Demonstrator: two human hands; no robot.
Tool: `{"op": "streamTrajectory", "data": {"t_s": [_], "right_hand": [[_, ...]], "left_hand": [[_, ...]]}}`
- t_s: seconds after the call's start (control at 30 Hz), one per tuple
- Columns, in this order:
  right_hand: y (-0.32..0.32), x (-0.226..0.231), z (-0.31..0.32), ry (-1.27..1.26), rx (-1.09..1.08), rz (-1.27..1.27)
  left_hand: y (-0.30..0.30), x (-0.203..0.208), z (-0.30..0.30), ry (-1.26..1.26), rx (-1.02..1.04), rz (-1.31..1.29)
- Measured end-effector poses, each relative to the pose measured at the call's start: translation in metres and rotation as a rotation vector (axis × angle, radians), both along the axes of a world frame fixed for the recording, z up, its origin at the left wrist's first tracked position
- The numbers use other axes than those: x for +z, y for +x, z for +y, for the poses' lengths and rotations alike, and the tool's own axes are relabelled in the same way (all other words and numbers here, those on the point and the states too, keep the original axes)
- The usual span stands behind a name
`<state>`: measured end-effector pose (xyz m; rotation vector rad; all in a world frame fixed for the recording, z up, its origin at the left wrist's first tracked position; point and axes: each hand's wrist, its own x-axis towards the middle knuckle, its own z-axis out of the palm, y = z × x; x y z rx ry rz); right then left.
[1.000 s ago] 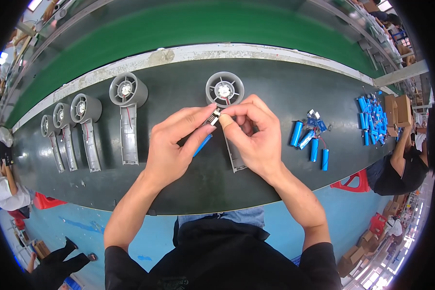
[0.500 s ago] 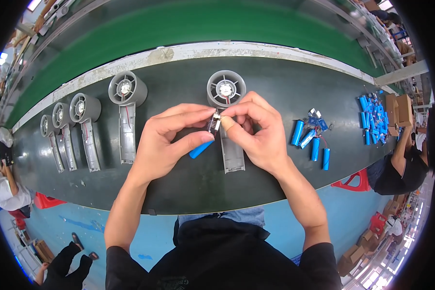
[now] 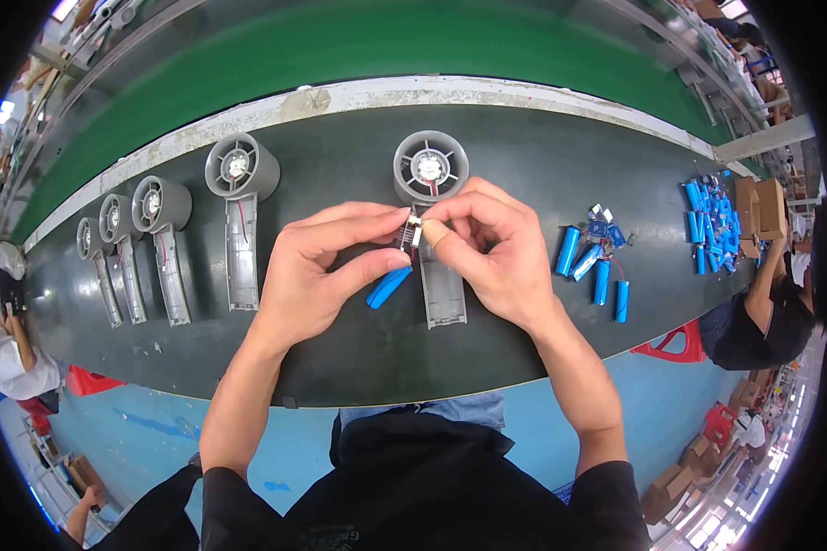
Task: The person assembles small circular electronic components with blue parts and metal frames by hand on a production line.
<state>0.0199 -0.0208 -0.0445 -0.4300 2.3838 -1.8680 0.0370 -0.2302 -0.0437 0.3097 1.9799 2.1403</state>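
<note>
Between tabletop (image 3: 340,376) edges, the likely fragile circuit board (image 3: 409,235), best edge-held, is pinched by left hand (image 3: 320,255) and right hand (image 3: 493,257).

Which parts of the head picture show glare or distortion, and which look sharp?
Head view: the white ledge bends into an arch; head view: bright glare spots the lower-right rim; head view: left hand and right hand look fairly sharp.
</note>
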Motion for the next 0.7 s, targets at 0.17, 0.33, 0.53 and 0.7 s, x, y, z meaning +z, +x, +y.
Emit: {"op": "streamTrajectory", "data": {"t_s": [0.17,0.33,0.53,0.7], "right_hand": [[0.0,0.001,0.0,-0.001,0.015,0.049],[0.0,-0.006,-0.002,-0.032,-0.01,0.084],[-0.005,-0.01,0.002,0.003,-0.007,0.267],[-0.003,-0.008,-0.002,0.008,-0.022,0.307]], "left_hand": [[-0.002,0.0,-0.003,-0.09,-0.036,0.101],[-0.001,-0.003,-0.005,-0.07,-0.03,0.094],[0.002,0.004,0.003,-0.032,-0.005,0.007],[0.003,0.001,0.003,-0.159,-0.014,0.13]]}}
